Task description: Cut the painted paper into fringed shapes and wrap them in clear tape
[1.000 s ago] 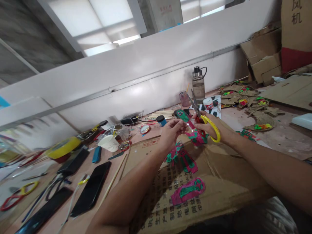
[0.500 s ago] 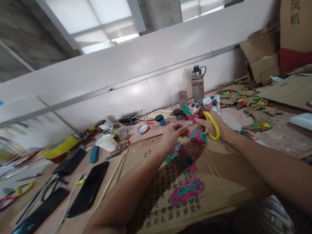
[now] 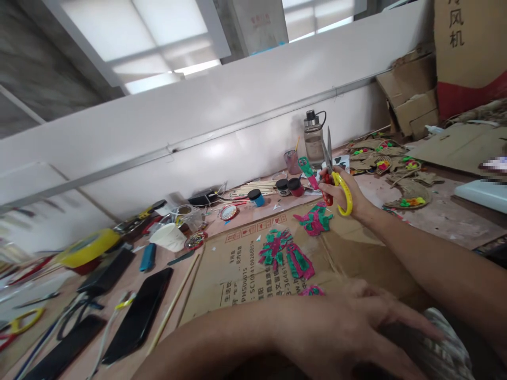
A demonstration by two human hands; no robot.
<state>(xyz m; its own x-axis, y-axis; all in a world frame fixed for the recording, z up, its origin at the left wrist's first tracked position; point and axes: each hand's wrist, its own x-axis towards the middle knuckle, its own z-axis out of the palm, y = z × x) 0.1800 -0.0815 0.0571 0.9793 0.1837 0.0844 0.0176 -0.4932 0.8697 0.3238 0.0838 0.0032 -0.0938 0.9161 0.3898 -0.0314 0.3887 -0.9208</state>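
Observation:
My right hand (image 3: 352,196) is closed on a pair of scissors (image 3: 344,195) with red and yellow handles, blades pointing up. A green and pink painted cut-out strip (image 3: 306,168) is pinched in the same hand. Low in front, my left hand (image 3: 340,332) is slightly blurred, its fingers spread, and nothing shows in it. It reaches over the near edge of a flat cardboard sheet (image 3: 356,253). On the sheet lie a ragged green and pink cut-out (image 3: 275,248), a strip-shaped one (image 3: 299,261) and another (image 3: 316,219). A further cut-out (image 3: 312,290) is mostly hidden behind my left hand.
Paint jars (image 3: 256,198), thin wooden sticks (image 3: 253,188) and a water bottle (image 3: 313,140) line the wall. Left of the sheet are a black phone (image 3: 138,314), a paper cup (image 3: 168,237) and yellow tape (image 3: 89,245). Rope-covered pieces (image 3: 410,195) lie to the right.
My left hand has left the spot beside the right hand and swung down toward me, its fingers spreading. The scissors and strip stay in my right hand. The view has shifted slightly.

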